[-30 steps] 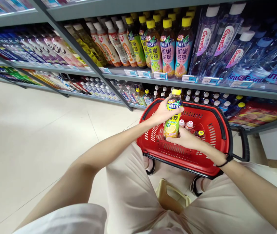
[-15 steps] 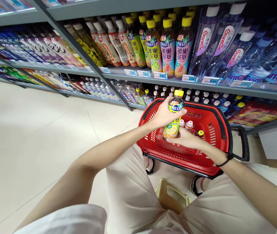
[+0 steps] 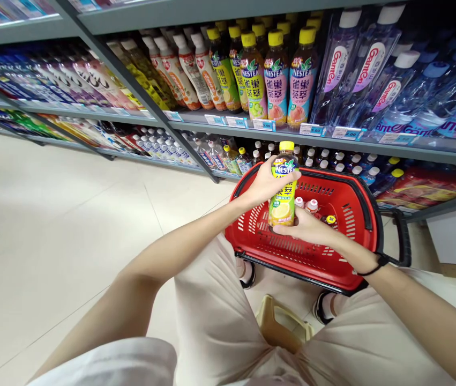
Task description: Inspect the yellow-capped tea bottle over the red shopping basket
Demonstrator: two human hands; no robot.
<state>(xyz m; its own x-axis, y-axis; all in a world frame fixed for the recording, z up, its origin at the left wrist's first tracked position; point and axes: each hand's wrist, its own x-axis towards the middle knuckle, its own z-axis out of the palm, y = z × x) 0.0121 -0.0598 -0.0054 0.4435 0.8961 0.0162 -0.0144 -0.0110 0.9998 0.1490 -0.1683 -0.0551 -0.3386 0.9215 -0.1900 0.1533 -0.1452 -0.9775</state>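
Note:
A yellow-capped Nestea bottle [image 3: 283,206] with a green lemon label is held nearly upright above the red shopping basket [image 3: 332,257]. My left hand [image 3: 270,184] wraps round its upper half from the left, the thumb across the label. Lower down, my right hand [image 3: 306,225] is closed on the bottle's base from the right. Inside the basket, partly covered by my right hand, are two white-capped bottles [image 3: 312,206] and a yellow-capped bottle [image 3: 330,220].
Ahead, a grey shelf [image 3: 228,119] carries more Nestea bottles [image 3: 278,80] and large Ganten water bottles [image 3: 338,59]. Small bottles line the bottom shelf behind the basket. The basket's black handle [image 3: 403,238] sticks out rightward. A beige stool [image 3: 268,321] is between my legs.
The Nestea bottle has risen slightly and tipped more upright, its cap shifting left. Both hands still grip it; the basket stays in place.

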